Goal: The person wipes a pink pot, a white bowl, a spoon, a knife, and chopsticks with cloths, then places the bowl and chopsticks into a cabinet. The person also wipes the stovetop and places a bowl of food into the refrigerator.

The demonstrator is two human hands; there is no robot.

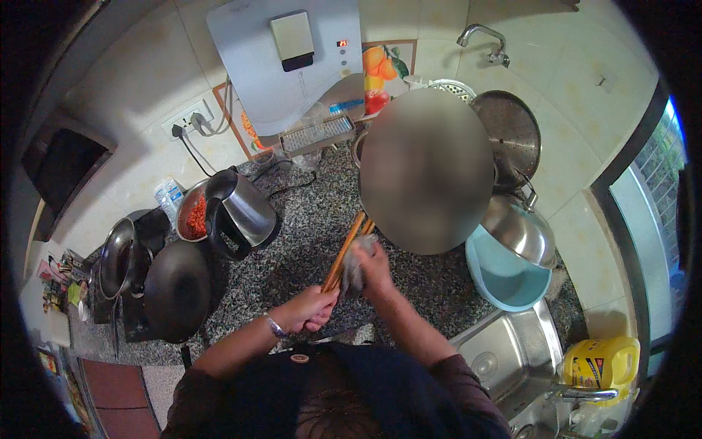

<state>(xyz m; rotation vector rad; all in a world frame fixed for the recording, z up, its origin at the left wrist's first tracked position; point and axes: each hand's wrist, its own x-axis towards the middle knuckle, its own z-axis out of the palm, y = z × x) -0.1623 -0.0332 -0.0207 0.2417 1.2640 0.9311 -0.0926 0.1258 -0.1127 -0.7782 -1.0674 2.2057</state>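
Observation:
My left hand is closed around the lower ends of several wooden chopsticks, which slant up and to the right over the speckled stone counter. My right hand grips a thin greyish cloth pressed against the side of the chopsticks. The cloth may be plastic; its material is hard to tell. Just beyond the chopstick tips, a large blurred oval hides whatever is behind it.
On the left stand a steel electric kettle, a bowl of chopped red food, a dark wok and a pan. Rightward are a light blue basin, a steel lid, a sink and a yellow jug.

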